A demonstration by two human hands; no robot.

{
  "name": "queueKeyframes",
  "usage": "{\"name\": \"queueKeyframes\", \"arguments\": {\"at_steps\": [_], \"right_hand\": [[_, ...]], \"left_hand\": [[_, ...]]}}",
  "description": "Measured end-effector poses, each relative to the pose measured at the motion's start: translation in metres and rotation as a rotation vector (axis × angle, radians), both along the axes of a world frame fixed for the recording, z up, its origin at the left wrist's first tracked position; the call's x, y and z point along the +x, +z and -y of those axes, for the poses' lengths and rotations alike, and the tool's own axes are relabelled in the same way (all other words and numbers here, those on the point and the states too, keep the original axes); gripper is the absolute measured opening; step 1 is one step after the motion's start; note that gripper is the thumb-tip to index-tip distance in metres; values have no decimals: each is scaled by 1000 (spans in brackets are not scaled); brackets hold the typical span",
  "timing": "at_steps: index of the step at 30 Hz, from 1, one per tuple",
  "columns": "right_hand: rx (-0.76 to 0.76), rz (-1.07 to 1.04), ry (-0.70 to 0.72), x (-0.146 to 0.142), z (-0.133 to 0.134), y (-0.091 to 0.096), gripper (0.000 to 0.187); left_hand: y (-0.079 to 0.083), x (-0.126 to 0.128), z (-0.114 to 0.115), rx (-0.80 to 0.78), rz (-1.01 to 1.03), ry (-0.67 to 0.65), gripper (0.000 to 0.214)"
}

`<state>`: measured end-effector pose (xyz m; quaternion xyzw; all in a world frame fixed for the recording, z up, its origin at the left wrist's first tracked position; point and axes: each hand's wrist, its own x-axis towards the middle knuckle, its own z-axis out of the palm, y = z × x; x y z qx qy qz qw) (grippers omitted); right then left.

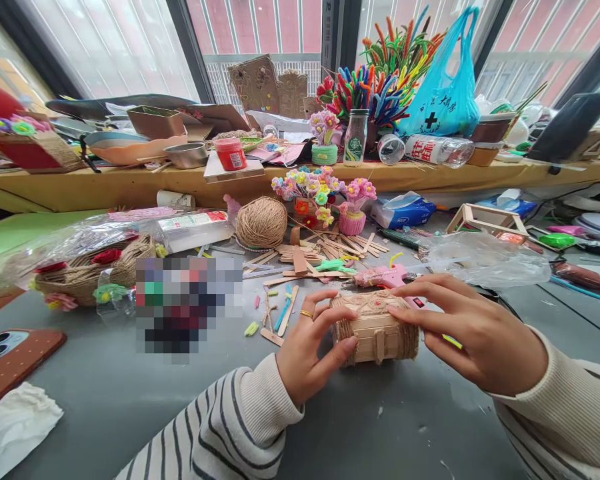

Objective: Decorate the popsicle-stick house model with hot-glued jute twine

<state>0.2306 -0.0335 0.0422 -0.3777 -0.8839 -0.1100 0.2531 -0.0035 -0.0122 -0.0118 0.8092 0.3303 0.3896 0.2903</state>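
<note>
Table: a grey top [380, 433] spread across the lower half of my view.
Ledge: a cloth-fronted shelf [130, 187], crowded with craft things, ran across the upper part.
Right hand: from my end I saw it [485, 333] right of centre, fingers extended, fingertips resting on the chest's upper right; I could not tell whether they pinched any string.
Left hand: it [310, 353] sat left of centre, thumb and fingers curved around the chest's left end, holding it.
Chest: the small wooden chest [367, 340], twine around both ends, lay on the table just right of centre, between the hands. I judged the step in hand to be fitting or pressing the string on top.
Ball: twine [261, 222] sat above centre.
Glue gun: pink [380, 277], just behind the chest.
Sticks: loose ones [289, 311] lay left of the chest.
Tab: a short upright piece [379, 345] marked the chest's front.
Red spot: it [379, 302] showed among the top strings; I reckoned the next move called for light fingertips there and a steady left hold.
</note>
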Motion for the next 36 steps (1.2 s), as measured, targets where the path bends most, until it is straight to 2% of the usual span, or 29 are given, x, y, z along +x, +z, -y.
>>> {"name": "queueKeyframes", "arguments": {"at_steps": [8, 26, 36], "right_hand": [[22, 6, -65, -2, 4, -3, 32], [23, -86, -77, -1, 0, -3, 33], [69, 8, -86, -4, 4, 0, 33]], "left_hand": [[1, 0, 0, -18, -14, 10, 21], [-1, -1, 0, -53, 5, 9, 22], [0, 0, 0, -31, 10, 18, 22]]}}
